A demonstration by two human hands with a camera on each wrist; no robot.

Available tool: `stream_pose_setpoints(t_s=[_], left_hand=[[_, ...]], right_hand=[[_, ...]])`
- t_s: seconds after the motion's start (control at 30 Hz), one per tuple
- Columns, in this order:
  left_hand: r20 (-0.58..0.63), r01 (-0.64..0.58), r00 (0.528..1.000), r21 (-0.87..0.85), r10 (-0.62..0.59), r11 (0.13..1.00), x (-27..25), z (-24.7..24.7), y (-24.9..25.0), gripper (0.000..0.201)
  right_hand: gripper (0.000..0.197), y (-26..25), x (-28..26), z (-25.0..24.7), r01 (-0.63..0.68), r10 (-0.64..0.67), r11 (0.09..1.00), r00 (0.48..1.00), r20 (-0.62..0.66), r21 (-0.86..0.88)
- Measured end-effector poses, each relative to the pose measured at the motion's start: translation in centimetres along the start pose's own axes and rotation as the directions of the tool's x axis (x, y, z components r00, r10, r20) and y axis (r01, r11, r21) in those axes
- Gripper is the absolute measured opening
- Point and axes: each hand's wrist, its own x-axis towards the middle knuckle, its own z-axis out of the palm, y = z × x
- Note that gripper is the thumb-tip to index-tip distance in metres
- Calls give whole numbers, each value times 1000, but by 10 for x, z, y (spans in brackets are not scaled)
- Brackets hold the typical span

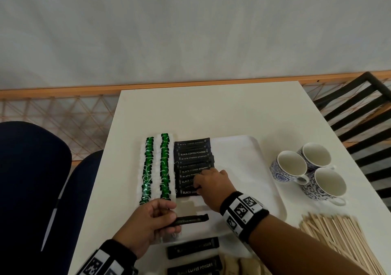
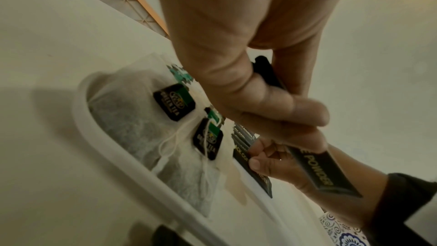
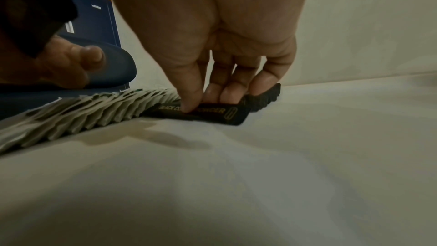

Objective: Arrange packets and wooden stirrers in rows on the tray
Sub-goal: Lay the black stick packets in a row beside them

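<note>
On the white tray (image 1: pixel 256 164) lie two overlapping rows of tea bags (image 1: pixel 155 169) with green tags, and beside them a row of black coffee powder packets (image 1: pixel 192 154). My right hand (image 1: pixel 208 181) reaches over the tray and pinches the nearest packet (image 3: pixel 212 112) of that row, thumb on its front and fingers (image 3: pixel 227 91) behind it. My left hand (image 1: pixel 167 215) hovers at the tray's near left corner and grips a separate black packet (image 1: pixel 190 219) by one end; the packet (image 2: pixel 319 171) sticks out to the right.
Two loose black packets (image 1: pixel 193 247) and some brown packets (image 1: pixel 243 266) lie on the table's near edge. A heap of wooden stirrers (image 1: pixel 338 243) sits at the near right. Three blue-patterned cups (image 1: pixel 309 169) stand right of the tray. A dark blue chair (image 1: pixel 31 179) is to the left.
</note>
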Motion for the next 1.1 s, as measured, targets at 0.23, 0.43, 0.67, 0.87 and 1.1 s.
stream_pose_setpoints(t_s=[0.23, 0.43, 0.67, 0.87, 1.1], left_hand=[[24, 7, 1000, -13, -6, 1000, 4, -6, -3, 27], [-19, -61, 998, 18, 61, 998, 6, -6, -6, 28], [-66, -93, 993, 107, 100, 990, 5, 5, -3, 18], [-166, -80, 982, 83, 93, 993, 6, 0, -4, 11], [-175, -59, 982, 56, 67, 997, 1, -9, -1, 11]], right_hand=[[14, -2, 1, 3, 19, -20, 1000, 997, -78, -7], [20, -4, -12, -19, 42, -67, 913, 997, 47, 406], [18, -5, -32, -28, 59, -187, 883, 954, 234, 466], [6, 7, -36, -27, -5, -50, 933, 989, 142, 361], [13, 15, -39, -16, 33, -46, 995, 990, 133, 97]])
